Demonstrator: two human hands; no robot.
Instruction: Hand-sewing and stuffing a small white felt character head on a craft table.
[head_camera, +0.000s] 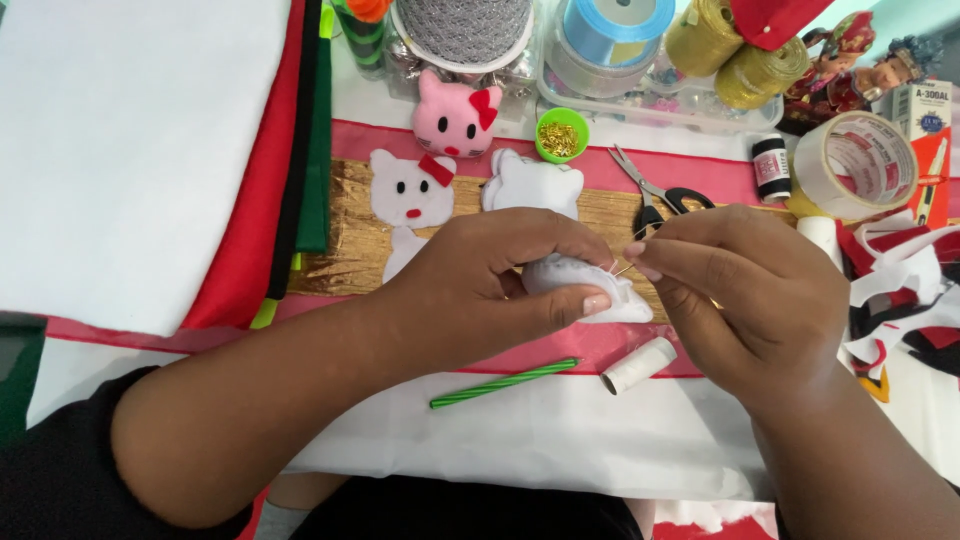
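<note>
The person's left hand (500, 275) is gripping a small white stuffed felt piece (590, 290), thumb underneath and fingers curled over its top, holding it just above the bench (560, 430). The right hand (745, 290) is meeting it from the other side, thumb and forefinger pinched together on a thin needle (624, 268) whose tip is touching the edge of the felt piece. The two hands are almost touching each other around the piece.

Just below the hands, a green striped pencil (505, 383) is lying on the white cloth, and beside it, under the right hand, a white thread spool (638, 365) is lying on its side. Beyond the left hand, a flat white felt cat face with a red bow (410, 190) and a white felt cat-head shape (533, 182) are resting on a gold strip, with a pink stuffed cat head (456, 115) behind them. A small green cup of gold pins (561, 135) is sitting near these. Beyond the right hand, scissors with black handles (655, 190) are lying, and farther off a roll of clear tape (858, 165) is standing next to a black thread spool (771, 168). To the right of the right hand, red and white felt scraps (910, 300) are lying in a heap.
</note>
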